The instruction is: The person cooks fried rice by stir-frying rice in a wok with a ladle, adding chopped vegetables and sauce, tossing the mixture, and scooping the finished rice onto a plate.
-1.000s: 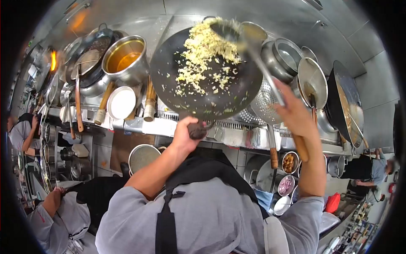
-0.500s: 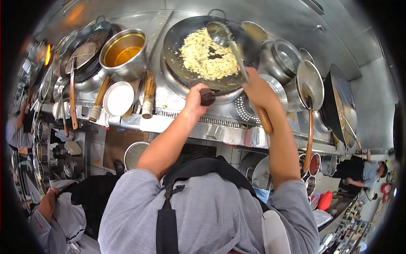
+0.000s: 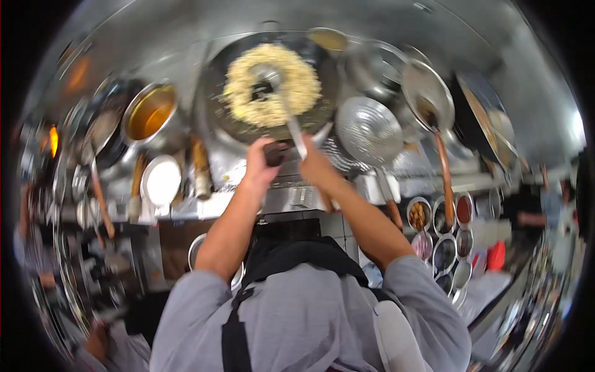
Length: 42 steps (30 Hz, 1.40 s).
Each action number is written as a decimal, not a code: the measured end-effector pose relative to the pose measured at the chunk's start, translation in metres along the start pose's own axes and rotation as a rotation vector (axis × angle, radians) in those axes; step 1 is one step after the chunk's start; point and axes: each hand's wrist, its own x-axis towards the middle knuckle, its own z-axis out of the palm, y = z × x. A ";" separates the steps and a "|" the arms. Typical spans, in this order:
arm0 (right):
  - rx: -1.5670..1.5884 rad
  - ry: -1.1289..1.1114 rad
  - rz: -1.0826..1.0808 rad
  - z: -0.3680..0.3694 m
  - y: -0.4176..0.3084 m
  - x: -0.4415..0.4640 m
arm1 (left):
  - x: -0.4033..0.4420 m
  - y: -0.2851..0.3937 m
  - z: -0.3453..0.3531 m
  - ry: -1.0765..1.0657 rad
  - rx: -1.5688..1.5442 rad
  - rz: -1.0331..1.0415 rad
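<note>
A black wok (image 3: 217, 115) sits on the stove, with pale yellow chopped food (image 3: 304, 84) spread in a ring inside it. My left hand (image 3: 260, 164) is wrapped round the dark wok handle (image 3: 273, 154) at the near rim. In my right hand (image 3: 317, 164) is a long metal ladle (image 3: 290, 115); its bowl rests over the food near the wok's middle, beside a dark bare patch. The ladle's wooden end shows below my right wrist. The view is somewhat blurred.
Left of the wok stand a pot of orange liquid (image 3: 150, 115), a white bowl (image 3: 162, 180) and bamboo brushes. At right are a perforated skimmer (image 3: 370, 130), a strainer (image 3: 427, 93) and another wok (image 3: 474, 118). Ingredient bowls lie lower right; co-workers appear at both sides.
The wok was raised and tilted, then came down onto the stove. The food has gone from a scattered heap to a ring. The ladle has moved toward the wok's middle, and the view has shifted.
</note>
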 end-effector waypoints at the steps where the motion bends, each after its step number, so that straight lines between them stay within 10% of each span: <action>1: 0.048 -0.102 0.027 0.001 0.006 -0.036 | -0.023 -0.002 0.008 0.062 -0.004 0.079; 5: 0.233 -0.370 -0.213 -0.070 0.017 -0.167 | -0.136 -0.001 0.009 0.068 0.136 -0.040; 6: 0.193 -0.349 -0.221 -0.078 0.026 -0.173 | -0.154 0.000 0.033 0.359 0.210 -0.036; 10: 0.041 -0.341 -0.210 -0.096 0.039 -0.124 | -0.055 0.024 0.019 0.195 0.092 -0.012; 42: -0.179 -0.415 -0.303 -0.198 -0.025 -0.114 | -0.155 -0.010 0.023 0.195 0.109 -0.015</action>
